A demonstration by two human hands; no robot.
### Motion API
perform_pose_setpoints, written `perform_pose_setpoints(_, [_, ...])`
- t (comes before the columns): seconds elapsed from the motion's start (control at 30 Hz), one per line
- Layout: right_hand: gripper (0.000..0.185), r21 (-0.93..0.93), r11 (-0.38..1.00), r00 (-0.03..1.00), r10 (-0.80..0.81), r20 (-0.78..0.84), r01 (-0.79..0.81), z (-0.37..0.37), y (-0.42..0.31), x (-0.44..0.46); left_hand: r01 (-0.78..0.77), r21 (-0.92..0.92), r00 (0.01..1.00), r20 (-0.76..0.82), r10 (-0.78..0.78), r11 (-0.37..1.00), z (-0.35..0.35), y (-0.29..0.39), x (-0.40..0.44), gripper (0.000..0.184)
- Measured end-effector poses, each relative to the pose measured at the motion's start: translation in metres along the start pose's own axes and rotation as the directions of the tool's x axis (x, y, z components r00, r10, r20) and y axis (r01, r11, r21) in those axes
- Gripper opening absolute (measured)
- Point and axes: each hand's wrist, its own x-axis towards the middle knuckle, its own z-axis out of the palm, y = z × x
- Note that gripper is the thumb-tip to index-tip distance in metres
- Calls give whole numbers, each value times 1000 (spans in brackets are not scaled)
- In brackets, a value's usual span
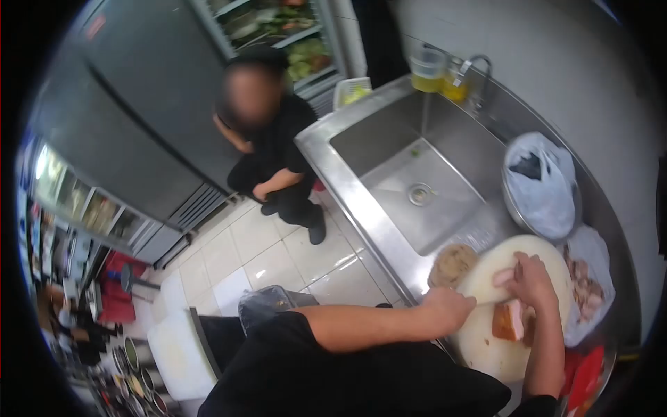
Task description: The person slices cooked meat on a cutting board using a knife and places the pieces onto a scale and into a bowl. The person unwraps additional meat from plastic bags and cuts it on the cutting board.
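Lower right, likely mid-cutting: right hand pinches meat piece, left hand curled, grip unclear. Next calls for steadiness

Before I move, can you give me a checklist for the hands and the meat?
1. Right hand has the small meat piece: ok.
2. What the left hand grips: cannot tell, the fist hides it.
3. Meat slab is on the cutting board: ok.
4. Board has no scraps: not ok, a little brown bit lies there.
5. Board won't wobble: cannot tell.
6. Other person is away from the board: ok, past the sink.
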Motion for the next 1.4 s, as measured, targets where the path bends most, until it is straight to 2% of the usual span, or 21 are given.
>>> perform_pose_setpoints(0.1, [44,132,991,999,-13,35,8,2,-6,5,16,43,1000,3,-16,999,-2,-6,-20,21])
perform_pose_setpoints(0.23, [28,234,964,988,-142,63,124,29,26,17,7,14,999,33,-7,1000,-1,-13,-34,22])
perform_pose_setpoints(0.33, [24,36,958,958,-283,-45,284,24,24,20,2,63,1000,1,-2,998,16,-20,-27,28])
perform_pose_setpoints(0.37, [26,84,947,950,-302,-84,309,31,28,26,72,50,997,-3,-72,996,15,-17,-29,31])
perform_pose_setpoints(0.43, [30,150,969,980,-187,-76,196,29,27,22,103,44,993,45,-105,994,9,-18,-37,36])
perform_pose_setpoints(0.5, [21,209,954,943,-146,-299,214,34,58,21,150,140,980,109,-165,979,6,-16,-31,37])
perform_pose_setpoints(0.57, [15,437,895,949,55,-311,91,-2,70,6,205,191,969,95,-226,960,3,-9,-28,26])
perform_pose_setpoints(0.6, [17,436,893,912,79,-402,115,-11,86,-2,189,227,975,71,-210,955,4,-8,-27,20])
perform_pose_setpoints(0.7, [18,613,787,877,336,-344,-62,-48,123,-35,174,243,980,49,-191,954,3,-4,-28,19])
perform_pose_setpoints(0.73, [24,517,849,877,330,-349,-114,-47,155,-37,156,232,985,30,-167,960,8,-9,-29,20])
perform_pose_setpoints(0.8, [29,131,958,820,286,-495,-255,-50,187,-49,140,210,988,36,-151,968,12,-9,-25,21])
perform_pose_setpoints(0.83, [31,-15,920,779,322,-538,-391,-48,195,-55,164,193,984,34,-173,968,14,-13,-31,21])
perform_pose_setpoints(0.93, [45,-275,896,885,217,-411,-348,-23,253,-65,256,150,952,130,-276,955,12,-4,-32,28])
perform_pose_setpoints(0.97, [55,-383,869,872,102,-478,-312,4,285,-69,267,126,945,161,-286,955,9,-1,-32,30])
perform_pose_setpoints(1.03, [63,-513,796,915,120,-384,-320,16,315,-70,281,69,948,137,-289,957,9,4,-33,34])
perform_pose_setpoints(1.07, [69,-525,746,891,203,-407,-410,22,325,-68,293,39,944,144,-295,955,4,6,-34,37])
perform_pose_setpoints(1.13, [76,-428,727,843,487,-229,-537,-8,287,-58,289,7,945,158,-286,957,6,11,-39,41])
perform_pose_setpoints(1.23, [78,-315,808,862,420,-283,-498,-39,247,-56,246,16,959,139,-246,969,5,9,-37,43])
perform_pose_setpoints(1.27, [77,-297,875,880,246,-407,-382,-30,269,-51,246,5,961,126,-245,969,9,7,-38,42])
perform_pose_setpoints(1.37, [75,223,960,932,229,-281,-168,-53,175,-74,237,-41,968,95,-232,971,16,-1,-35,39])
perform_pose_setpoints(1.4, [74,188,970,961,192,-198,-154,-62,133,-92,235,-52,967,114,-228,971,12,1,-36,39])
